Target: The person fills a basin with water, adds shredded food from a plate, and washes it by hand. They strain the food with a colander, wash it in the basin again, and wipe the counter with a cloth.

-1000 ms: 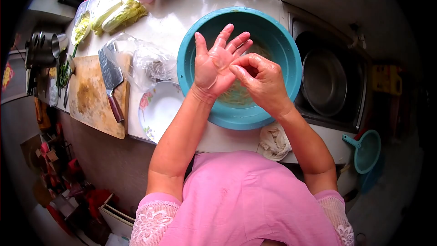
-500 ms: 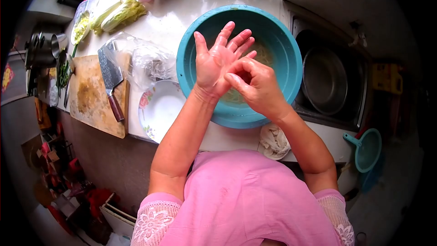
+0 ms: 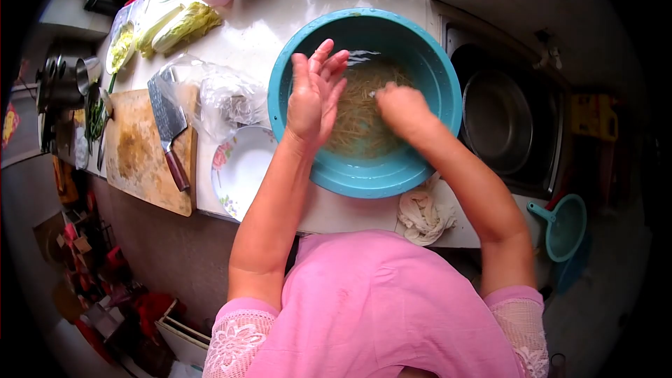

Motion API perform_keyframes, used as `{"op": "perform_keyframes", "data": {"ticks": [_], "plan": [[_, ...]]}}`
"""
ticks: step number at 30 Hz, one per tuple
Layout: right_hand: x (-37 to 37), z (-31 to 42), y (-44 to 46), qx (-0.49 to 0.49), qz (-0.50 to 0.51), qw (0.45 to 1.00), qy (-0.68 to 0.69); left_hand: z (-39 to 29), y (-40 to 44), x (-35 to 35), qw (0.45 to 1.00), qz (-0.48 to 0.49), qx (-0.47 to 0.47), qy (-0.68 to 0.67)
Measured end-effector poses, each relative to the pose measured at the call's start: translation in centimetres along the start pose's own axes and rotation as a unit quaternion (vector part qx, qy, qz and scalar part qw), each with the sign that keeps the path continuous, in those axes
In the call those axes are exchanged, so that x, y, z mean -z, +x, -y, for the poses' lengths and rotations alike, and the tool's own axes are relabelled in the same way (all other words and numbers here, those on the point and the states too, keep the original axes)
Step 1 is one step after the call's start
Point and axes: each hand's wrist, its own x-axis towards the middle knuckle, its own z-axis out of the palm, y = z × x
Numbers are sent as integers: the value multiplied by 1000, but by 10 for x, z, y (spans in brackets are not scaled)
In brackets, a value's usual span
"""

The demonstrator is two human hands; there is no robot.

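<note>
A blue-green plastic basin (image 3: 378, 185) holds water and a loose mass of thin, pale-brown strands (image 3: 364, 112); their kind is unclear. My left hand (image 3: 315, 98) is raised over the basin's left side, fingers apart and palm turned inward, with nothing in it. Over the right part of the strands is my right hand (image 3: 404, 108), slightly blurred, its back toward me. Its fingers are curled in and pointing down, and their tips are mostly hidden, so whatever they pinch cannot be made out.
Left of the basin are a floral-rimmed plate (image 3: 245, 168), a clear plastic bag (image 3: 231, 98), and a cleaver (image 3: 166, 112) on a wooden cutting board (image 3: 140, 161). Cabbage (image 3: 185, 26) lies farther back. A sink with a metal bowl (image 3: 497, 122) is at right; a crumpled cloth (image 3: 425, 217) lies in front.
My right hand has moved off my left palm, rightward over the strands. My left hand has turned its palm inward and shifted slightly left. More of the strands now shows.
</note>
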Motion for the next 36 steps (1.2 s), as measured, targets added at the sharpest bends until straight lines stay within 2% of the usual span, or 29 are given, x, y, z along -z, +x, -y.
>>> {"op": "perform_keyframes", "data": {"ticks": [1,3,4,5,6,7,9,11,13,15,16,18,19,22,24,25,27,29,31,32,33,34,35,36], "plan": [[-3,7,-8,39,59,997,-42,0,-1,4,989,5,-26,143],[11,13,-12,62,71,995,-22,-1,-5,7,987,14,-28,157],[32,14,-7,47,81,995,-15,-6,-8,6,999,42,19,14],[50,15,-5,34,91,995,-8,-12,-10,3,987,68,64,-129],[62,15,-7,22,-46,996,79,-14,-11,1,979,92,68,-166],[70,15,-7,47,-161,969,182,-14,-11,0,980,92,66,-166],[85,31,-12,43,-221,863,451,-12,-11,-2,968,94,59,-226],[86,50,-17,47,-212,822,526,-13,-15,-11,965,84,82,-233],[75,58,-16,123,-254,828,485,-6,-17,-20,969,97,94,-206],[74,57,-15,139,-307,862,379,-4,-19,-22,959,119,109,-231],[72,55,-12,140,-307,861,380,-3,-19,-22,956,117,117,-242],[66,43,-8,65,-317,862,391,-3,-20,-19,944,134,126,-273],[66,36,-9,34,-285,840,460,-5,-19,-19,944,134,125,-274],[70,34,-23,47,-280,858,429,-8,-13,-12,961,105,92,-239],[61,42,-28,150,-295,854,401,-5,-11,-12,963,102,87,-234],[55,43,-28,146,-296,855,400,-2,-10,-13,965,101,83,-228],[45,43,-26,202,-313,880,294,1,-11,-13,972,93,76,-202],[38,33,-20,179,-302,898,266,2,-12,-10,974,80,84,-197],[26,13,-7,47,-217,951,214,2,-13,-7,997,59,5,53],[12,5,-4,49,-218,951,212,4,-10,0,919,89,-105,369],[5,2,-2,34,-157,981,114,8,-8,7,733,107,-201,641],[-2,1,-2,20,-93,995,13,13,-13,9,579,93,-197,786],[-7,-2,-3,22,-94,995,13,19,-13,18,523,97,-166,830],[7,0,-7,33,6,999,21,18,-15,18,544,89,-159,819]]}}
